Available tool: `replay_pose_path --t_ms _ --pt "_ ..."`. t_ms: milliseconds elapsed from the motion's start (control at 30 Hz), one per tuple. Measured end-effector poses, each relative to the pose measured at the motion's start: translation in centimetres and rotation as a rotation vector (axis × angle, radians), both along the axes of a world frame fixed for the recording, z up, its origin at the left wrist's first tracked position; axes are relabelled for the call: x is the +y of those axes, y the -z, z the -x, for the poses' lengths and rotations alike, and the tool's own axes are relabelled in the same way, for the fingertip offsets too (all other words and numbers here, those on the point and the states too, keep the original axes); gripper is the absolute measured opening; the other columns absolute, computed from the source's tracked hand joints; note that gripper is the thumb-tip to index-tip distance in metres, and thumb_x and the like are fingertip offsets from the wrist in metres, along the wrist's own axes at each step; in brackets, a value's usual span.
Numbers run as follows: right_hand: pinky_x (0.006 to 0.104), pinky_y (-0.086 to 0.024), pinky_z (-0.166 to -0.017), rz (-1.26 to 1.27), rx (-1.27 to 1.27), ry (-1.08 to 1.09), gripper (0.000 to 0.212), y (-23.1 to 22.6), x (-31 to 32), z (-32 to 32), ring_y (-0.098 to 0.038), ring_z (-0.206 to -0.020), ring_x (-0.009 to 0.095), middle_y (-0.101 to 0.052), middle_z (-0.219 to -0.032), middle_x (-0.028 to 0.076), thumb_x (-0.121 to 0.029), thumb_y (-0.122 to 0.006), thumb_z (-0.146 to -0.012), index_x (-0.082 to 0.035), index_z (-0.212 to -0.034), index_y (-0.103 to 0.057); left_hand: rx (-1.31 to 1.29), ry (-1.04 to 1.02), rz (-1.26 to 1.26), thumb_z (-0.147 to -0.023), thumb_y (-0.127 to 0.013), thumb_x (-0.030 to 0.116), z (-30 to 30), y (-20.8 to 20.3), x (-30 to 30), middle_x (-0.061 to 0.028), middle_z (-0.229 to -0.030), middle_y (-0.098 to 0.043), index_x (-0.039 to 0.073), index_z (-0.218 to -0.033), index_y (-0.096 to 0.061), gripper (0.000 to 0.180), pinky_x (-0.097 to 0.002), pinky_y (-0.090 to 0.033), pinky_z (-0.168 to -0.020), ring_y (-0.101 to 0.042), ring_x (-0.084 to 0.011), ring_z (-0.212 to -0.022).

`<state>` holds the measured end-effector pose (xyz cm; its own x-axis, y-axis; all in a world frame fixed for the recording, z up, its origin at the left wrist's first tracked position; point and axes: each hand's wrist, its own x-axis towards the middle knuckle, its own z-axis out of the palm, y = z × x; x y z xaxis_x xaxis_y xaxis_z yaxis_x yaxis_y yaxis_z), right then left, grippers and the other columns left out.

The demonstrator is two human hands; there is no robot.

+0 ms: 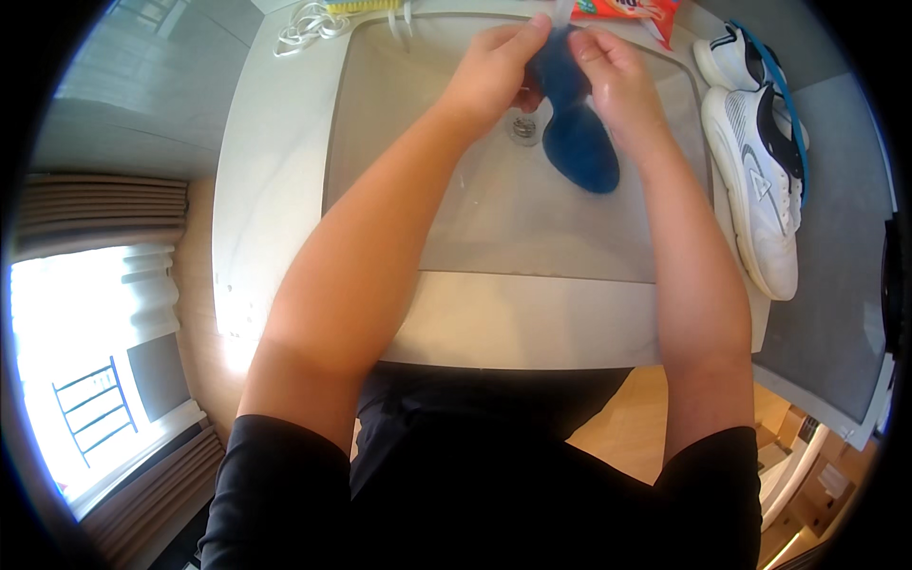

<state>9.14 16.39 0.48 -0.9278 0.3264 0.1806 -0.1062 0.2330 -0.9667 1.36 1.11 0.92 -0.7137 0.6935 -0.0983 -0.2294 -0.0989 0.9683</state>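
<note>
A dark blue shoe insole hangs over the grey sink basin, its wider rounded end toward me. My left hand grips its far part from the left, the thumb on top. From the right, my right hand holds the same part, thumb against the upper face and the other fingers mostly hidden. Just beyond the hands is the faucet, cut off by the picture's edge; I cannot tell whether water runs. The drain shows beneath, left of the insole.
White sneakers stand on the right, a thin blue strip lying along them. White shoelaces and a yellow-bristled brush lie at the far left of the counter. An orange-red packet sits behind the sink.
</note>
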Motion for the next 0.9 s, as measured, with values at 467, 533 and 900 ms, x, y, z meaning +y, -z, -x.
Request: replay_pose_path --t_ms 467,533,900 --pt "0.0280 -0.044 -0.082 0.179 -0.314 -0.163 0.052 0.4 1.1 -0.6 -0.055 -0.089 0.011 -0.064 -0.097 0.000 -0.052 -0.052 -0.097 -0.005 -0.112 -0.065 0.277 -0.063 0.140 -0.098 -0.054 0.045 0.2 0.1 -0.3 -0.0033 -0.066 -0.050 0.003 -0.074 -0.055 0.049 -0.0291 -0.042 -0.060 -0.044 -0.0123 -0.059" --pt "0.0285 -0.043 -0.084 0.167 -0.215 -0.183 0.047 0.2 0.8 -0.4 -0.056 -0.090 0.011 -0.065 -0.097 0.001 -0.048 -0.052 -0.099 -0.004 -0.107 -0.066 0.140 -0.018 0.059 -0.097 -0.056 0.045 0.5 0.2 -0.5 -0.0051 -0.066 -0.052 0.004 -0.074 -0.054 0.047 -0.0299 -0.041 -0.059 -0.047 -0.0143 -0.059" --pt "0.0264 -0.043 -0.084 0.133 -0.089 -0.088 0.039 -0.7 -0.1 -0.2 -0.058 -0.087 0.012 -0.066 -0.095 0.004 -0.040 -0.054 -0.099 -0.003 -0.100 -0.067 0.091 0.076 0.124 -0.099 -0.051 0.045 -0.5 -0.5 -0.1 -0.0041 -0.064 -0.050 0.004 -0.075 -0.054 0.047 -0.0289 -0.036 -0.054 -0.045 -0.0140 -0.056"
